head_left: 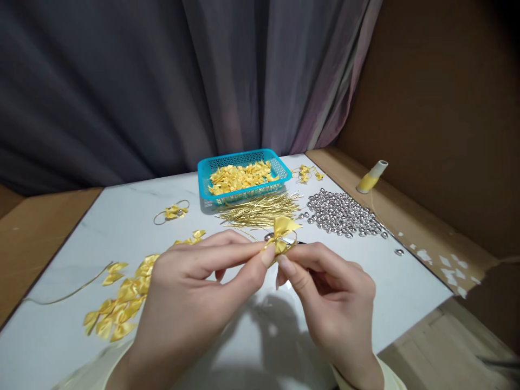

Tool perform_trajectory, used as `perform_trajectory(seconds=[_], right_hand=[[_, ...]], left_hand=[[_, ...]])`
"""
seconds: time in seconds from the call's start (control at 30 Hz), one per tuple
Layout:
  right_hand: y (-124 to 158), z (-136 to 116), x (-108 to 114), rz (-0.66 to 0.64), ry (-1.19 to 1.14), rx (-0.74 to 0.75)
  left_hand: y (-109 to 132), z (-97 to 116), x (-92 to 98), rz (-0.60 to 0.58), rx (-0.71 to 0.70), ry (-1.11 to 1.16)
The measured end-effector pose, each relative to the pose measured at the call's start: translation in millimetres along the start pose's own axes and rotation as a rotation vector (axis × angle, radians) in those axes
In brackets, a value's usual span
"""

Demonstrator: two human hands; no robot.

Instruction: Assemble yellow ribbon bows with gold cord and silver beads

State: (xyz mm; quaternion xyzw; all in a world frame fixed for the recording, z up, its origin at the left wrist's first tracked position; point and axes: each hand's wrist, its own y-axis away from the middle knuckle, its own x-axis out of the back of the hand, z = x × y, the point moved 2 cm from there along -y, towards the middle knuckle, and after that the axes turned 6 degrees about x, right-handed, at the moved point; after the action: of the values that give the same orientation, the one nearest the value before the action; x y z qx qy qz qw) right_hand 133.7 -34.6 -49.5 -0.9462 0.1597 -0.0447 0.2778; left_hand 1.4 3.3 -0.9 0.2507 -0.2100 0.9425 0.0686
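Note:
Between both hands, above the middle of the table, is a yellow satin ribbon bow (283,227) with a thin gold wire (295,238) looped about it. My left hand (203,287) pinches the bow between thumb and forefinger. The thumb and forefinger of my right hand (333,292) are pressed together at the wire's lower right side. A silver bead shows just left of the bow, partly behind the fingers. Beside my left hand lies a pile of loose yellow bows (125,298), which the hand partly covers.
A blue basket (244,197) holding many yellow bows stands at the back. Before it lie gold wire pieces (264,210), with silver beads (341,212) to their right. Wired bows (175,212) lie at left and back right (304,173). A thread spool (370,179) stands on the right ledge.

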Motion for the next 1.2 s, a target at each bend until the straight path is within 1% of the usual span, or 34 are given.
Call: perform_trajectory(seconds=[0.3,0.47,0.6,0.77,0.9,1.03,1.2], right_hand=[[-1.7,-2.9,1.1,-0.016,0.017,0.027],[-1.5,-2.3,1.4,-0.016,0.011,0.040],[-0.7,-1.3,1.9,-0.013,0.009,0.028],[0.4,-0.2,3.1,-0.019,0.008,0.021],[0.2,0.4,5.1,-0.015,0.020,0.039],[0.2,1.8,4.6,-0.025,0.028,0.033],[1.0,2.5,3.8,-0.018,0.018,0.034]], left_hand=[[1.0,1.8,-0.1,0.032,-0.027,0.006],[-0.6,2.4,-1.3,0.048,-0.014,0.006],[-0.2,3.2,-1.8,0.082,-0.006,0.016],[-1.0,2.9,-3.5,0.068,0.013,0.032],[-1.9,2.7,-2.6,0.036,-0.021,0.065],[-3.0,2.9,0.9,0.060,-0.007,0.058],[-5.1,3.5,2.0,0.034,-0.006,0.053]])
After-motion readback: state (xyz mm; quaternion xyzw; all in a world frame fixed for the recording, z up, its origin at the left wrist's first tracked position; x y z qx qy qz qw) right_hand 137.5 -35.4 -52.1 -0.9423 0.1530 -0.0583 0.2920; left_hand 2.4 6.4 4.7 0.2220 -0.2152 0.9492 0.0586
